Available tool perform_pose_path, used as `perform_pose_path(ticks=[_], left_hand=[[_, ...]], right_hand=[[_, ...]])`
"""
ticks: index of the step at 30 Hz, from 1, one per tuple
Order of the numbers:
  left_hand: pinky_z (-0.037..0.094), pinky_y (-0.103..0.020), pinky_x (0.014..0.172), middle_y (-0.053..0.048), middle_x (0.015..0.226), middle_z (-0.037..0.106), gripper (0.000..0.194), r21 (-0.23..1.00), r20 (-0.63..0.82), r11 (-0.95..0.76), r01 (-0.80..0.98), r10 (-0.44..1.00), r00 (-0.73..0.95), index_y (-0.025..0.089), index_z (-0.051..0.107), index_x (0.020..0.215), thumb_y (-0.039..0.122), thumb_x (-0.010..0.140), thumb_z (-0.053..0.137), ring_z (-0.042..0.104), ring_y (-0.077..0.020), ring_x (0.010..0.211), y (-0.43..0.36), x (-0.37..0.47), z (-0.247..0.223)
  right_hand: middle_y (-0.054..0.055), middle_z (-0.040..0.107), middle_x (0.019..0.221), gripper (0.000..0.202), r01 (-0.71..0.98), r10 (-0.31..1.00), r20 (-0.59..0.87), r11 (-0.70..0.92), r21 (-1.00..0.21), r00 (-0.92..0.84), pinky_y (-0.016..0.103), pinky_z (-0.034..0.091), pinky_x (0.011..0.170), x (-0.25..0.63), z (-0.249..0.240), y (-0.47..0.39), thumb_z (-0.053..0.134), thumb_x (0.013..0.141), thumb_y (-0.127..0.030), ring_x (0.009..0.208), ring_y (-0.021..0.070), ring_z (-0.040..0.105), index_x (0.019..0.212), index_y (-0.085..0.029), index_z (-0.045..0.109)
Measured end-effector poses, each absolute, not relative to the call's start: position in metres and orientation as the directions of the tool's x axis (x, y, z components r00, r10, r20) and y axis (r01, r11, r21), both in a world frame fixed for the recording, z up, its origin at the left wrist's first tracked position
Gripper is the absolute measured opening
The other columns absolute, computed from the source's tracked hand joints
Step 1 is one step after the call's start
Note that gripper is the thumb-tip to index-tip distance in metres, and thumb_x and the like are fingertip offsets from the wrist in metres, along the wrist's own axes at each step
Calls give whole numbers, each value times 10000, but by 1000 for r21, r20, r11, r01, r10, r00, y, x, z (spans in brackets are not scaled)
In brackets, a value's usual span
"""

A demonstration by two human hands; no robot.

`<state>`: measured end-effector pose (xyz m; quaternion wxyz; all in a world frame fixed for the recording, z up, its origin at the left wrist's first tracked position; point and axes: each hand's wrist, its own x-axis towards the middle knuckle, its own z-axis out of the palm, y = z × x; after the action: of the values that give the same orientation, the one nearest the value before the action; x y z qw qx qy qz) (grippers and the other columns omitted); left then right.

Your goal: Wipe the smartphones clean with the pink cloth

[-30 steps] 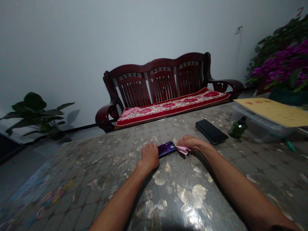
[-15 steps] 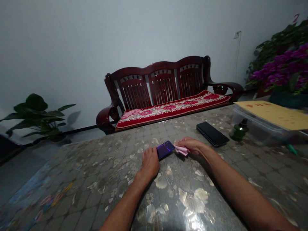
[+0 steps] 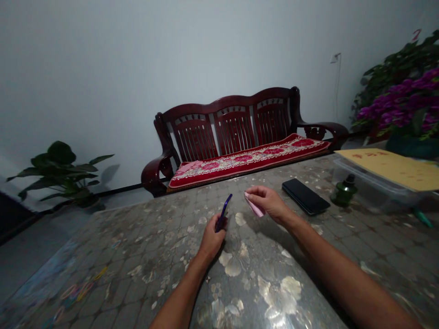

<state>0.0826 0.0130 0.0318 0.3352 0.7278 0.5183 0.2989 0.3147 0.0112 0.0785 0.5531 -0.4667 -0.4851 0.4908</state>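
The purple phone (image 3: 223, 212) stands on its edge above the table (image 3: 144, 256), so that only its thin side shows, tilted up and away toward the bench. Its lower end sits inside the left hand (image 3: 212, 237), whose fingers are closed around it; the upper end sticks out free from the top of the fist. How much of the phone is covered by the palm is hard to tell, and its screen side is not visible. Just to the right of it, a little apart and not touching, the right hand (image 3: 269, 203) is raised above the table and pinches a small pink cloth (image 3: 254, 208) between thumb and fingers; a part of the cloth hangs out below the fingers, the rest is hidden in the grip. Further right a black phone (image 3: 304, 196) lies flat on the table, and beside it stands a small green bottle (image 3: 343, 191), close to a clear plastic box (image 3: 363, 185) with a yellow lid (image 3: 394, 167). The box is cut off by the right border. At the left near edge some coloured rubber bands (image 3: 77, 290) lie blurred. Behind the table stands a dark wooden bench (image 3: 236, 123) with a red cushion (image 3: 247, 160), a green plant (image 3: 61, 171) to the left, and purple flowers (image 3: 408, 98) to the right.
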Motion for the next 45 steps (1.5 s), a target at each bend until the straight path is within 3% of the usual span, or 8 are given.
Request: perform_pose_path(ticks=[5, 9, 13, 19, 25, 28, 35, 45], left_hand=[[533, -349, 963, -81, 1056, 737, 551, 955, 102, -180, 234, 945, 309, 116, 643, 1168, 108, 646, 468, 706, -215, 990, 10, 84, 25], [528, -356, 911, -74, 964, 749, 560, 983, 121, -158, 98, 944, 306, 125, 701, 1090, 155, 558, 531, 699, -254, 934, 9, 85, 21], [507, -368, 941, -55, 968, 753, 589, 986, 160, -166, -10, 932, 325, 155, 718, 1087, 126, 521, 555, 692, -272, 967, 7, 86, 24], [501, -363, 963, -66, 1045, 761, 572, 988, 154, -142, -60, 935, 319, 168, 738, 1075, 65, 530, 597, 689, -262, 978, 1, 91, 31], [485, -314, 939, -38, 935, 754, 545, 987, 147, -124, -105, 956, 253, 170, 765, 994, -5, 499, 619, 680, -237, 929, 0, 91, 37], [480, -283, 888, -51, 891, 747, 517, 983, 84, -36, -181, 961, 265, 133, 774, 994, -19, 509, 678, 673, -219, 877, -3, 92, 37], [538, -325, 808, -97, 920, 740, 493, 844, -126, 330, -423, 888, 442, 101, 753, 1084, 237, 613, 802, 680, -206, 793, -16, 99, 36], [578, -334, 744, -126, 913, 746, 397, 667, -274, 597, -445, 752, 599, 89, 743, 1063, 420, 844, 749, 701, -212, 787, -25, 104, 33]], right_hand=[[45, 710, 858, 343, 106, 922, 366, 355, -929, 123, 277, 507, 696, 292, 95, -7, 752, 794, -492, 751, 163, 624, 935, -180, 732], [58, 708, 944, 173, 293, 756, 649, 603, -742, 84, 295, 526, 764, 280, 105, -21, 678, 914, -349, 840, 173, 648, 982, -208, 753], [50, 707, 928, 132, 389, 634, 770, 729, -564, -72, 311, 530, 825, 279, 108, -25, 623, 974, -255, 900, 180, 660, 1025, -234, 743], [54, 667, 904, 154, 487, 580, 808, 738, -466, -105, 304, 534, 785, 288, 97, -16, 593, 991, -213, 857, 173, 649, 1040, -220, 738], [59, 666, 941, 186, 465, 514, 837, 797, -385, -187, 292, 539, 789, 283, 97, -21, 572, 992, -174, 886, 167, 644, 1097, -223, 718], [55, 664, 918, 183, 541, 547, 828, 737, -406, -123, 302, 537, 789, 285, 97, -18, 570, 987, -162, 881, 176, 643, 1061, -223, 726], [48, 666, 932, 188, 557, 495, 867, 736, -384, -57, 311, 542, 804, 283, 99, -17, 568, 995, -174, 895, 182, 646, 1093, -247, 711], [75, 656, 951, 193, 699, 489, 850, 678, -228, -196, 329, 518, 804, 282, 91, -14, 535, 1004, -167, 886, 212, 605, 1126, -214, 678]])
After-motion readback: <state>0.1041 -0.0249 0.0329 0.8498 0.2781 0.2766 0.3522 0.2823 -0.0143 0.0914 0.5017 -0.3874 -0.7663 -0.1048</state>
